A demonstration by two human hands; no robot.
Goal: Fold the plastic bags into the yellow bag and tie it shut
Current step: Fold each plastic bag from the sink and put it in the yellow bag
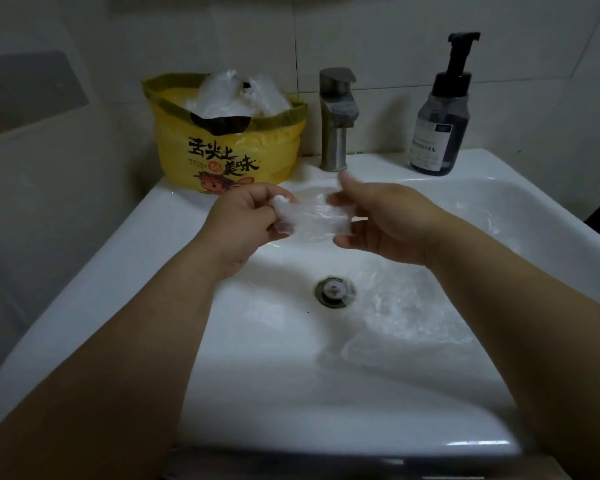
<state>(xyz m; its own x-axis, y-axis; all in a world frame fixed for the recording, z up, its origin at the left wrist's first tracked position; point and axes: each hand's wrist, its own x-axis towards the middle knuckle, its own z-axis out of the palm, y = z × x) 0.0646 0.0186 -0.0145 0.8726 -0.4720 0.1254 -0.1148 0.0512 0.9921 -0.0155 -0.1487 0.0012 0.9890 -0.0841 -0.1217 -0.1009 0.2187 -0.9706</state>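
A yellow bag [229, 150] with black lettering stands open on the sink's back left corner, with clear plastic bags [236, 93] bulging out of its top. Over the basin I hold a small, partly folded clear plastic bag [312, 220] between both hands. My left hand [246, 220] pinches its left end with curled fingers. My right hand [378, 216] grips its right end, thumb raised. More clear plastic bags [406, 313] lie in the basin's right half, one reaching the drain.
The white sink [125, 258] fills the view, with a metal drain [333, 291] at its middle. A steel faucet [336, 119] stands behind my hands. A dark pump bottle [440, 126] sits at the back right. Tiled wall behind.
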